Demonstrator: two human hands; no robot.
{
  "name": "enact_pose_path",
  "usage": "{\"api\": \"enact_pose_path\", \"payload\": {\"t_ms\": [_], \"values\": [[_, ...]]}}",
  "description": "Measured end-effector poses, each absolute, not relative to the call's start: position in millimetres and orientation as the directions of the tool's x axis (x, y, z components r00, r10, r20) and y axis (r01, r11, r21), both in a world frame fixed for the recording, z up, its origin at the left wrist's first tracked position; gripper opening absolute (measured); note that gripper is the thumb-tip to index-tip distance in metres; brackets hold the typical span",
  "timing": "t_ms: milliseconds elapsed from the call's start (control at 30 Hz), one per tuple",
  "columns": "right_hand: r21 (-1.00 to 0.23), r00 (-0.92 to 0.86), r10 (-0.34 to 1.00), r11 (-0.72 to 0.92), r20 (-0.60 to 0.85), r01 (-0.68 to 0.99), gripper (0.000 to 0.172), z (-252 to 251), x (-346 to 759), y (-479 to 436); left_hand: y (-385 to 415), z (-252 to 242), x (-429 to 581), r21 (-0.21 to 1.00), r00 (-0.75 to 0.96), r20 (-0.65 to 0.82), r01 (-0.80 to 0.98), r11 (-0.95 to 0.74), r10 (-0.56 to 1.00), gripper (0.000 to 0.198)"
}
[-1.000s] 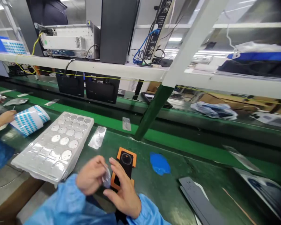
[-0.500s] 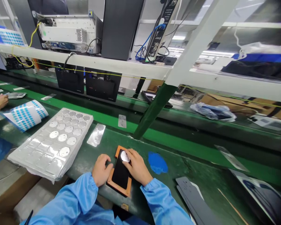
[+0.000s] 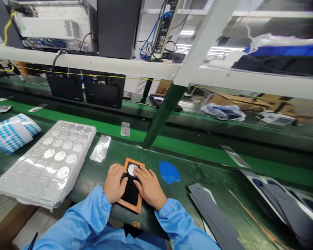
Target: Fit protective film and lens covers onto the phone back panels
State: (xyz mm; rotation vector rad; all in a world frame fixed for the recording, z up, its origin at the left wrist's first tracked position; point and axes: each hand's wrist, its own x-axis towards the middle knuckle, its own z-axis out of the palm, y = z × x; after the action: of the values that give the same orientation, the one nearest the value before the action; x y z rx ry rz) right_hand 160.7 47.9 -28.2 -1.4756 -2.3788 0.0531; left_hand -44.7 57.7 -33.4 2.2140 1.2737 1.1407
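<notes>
Silver disc [image 3: 131,170] on black pad [image 3: 130,192] (right hand [image 3: 149,187] beside)

No wording could be read anywhere in view. The black rack-mounted panel [image 3: 163,29] on the shelf carried small markings and connector labels, but they were too small and blurred to make out. The white equipment chassis [image 3: 47,27] on the same shelf showed no legible lettering either. A small tan tag [image 3: 136,224] stood on the front edge of the green workbench, and whatever it bore could not be read.
</notes>
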Motion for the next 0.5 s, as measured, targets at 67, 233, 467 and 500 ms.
{"api": "enact_pose_path", "payload": {"t_ms": [67, 233, 467, 500], "values": [[-0.208, -0.378, 0.878, 0.445, 0.293, 0.871, 0.037, -23.7, 159.5, 44.5, 64.3, -28.3, -34.2, 0.545, 0.387, 0.44, 0.603, -0.583, 0.81, 0.036], [-0.18, -0.038, 0.9, 0.128, 0.435, 0.975, 0.038, -16.0, 223.2, 23.4, 70.6, -32.5, -16.1, 0.414, 0.463, 0.349, 0.704, -0.577, 0.815, 0.035], [0.013, 0.324, 0.878, -0.351, 0.353, 0.936, 0.042, -51.0, 357.7, -51.5, 70.6, -41.5, -14.7, 0.407, 0.419, 0.381, 0.725, -0.556, 0.825, 0.031], [0.042, 0.273, 0.904, -0.303, 0.328, 0.952, 0.038, -54.5, 364.4, -55.7, 71.1, -42.0, -14.7, 0.408, 0.412, 0.39, 0.725, -0.556, 0.824, 0.031]]}}
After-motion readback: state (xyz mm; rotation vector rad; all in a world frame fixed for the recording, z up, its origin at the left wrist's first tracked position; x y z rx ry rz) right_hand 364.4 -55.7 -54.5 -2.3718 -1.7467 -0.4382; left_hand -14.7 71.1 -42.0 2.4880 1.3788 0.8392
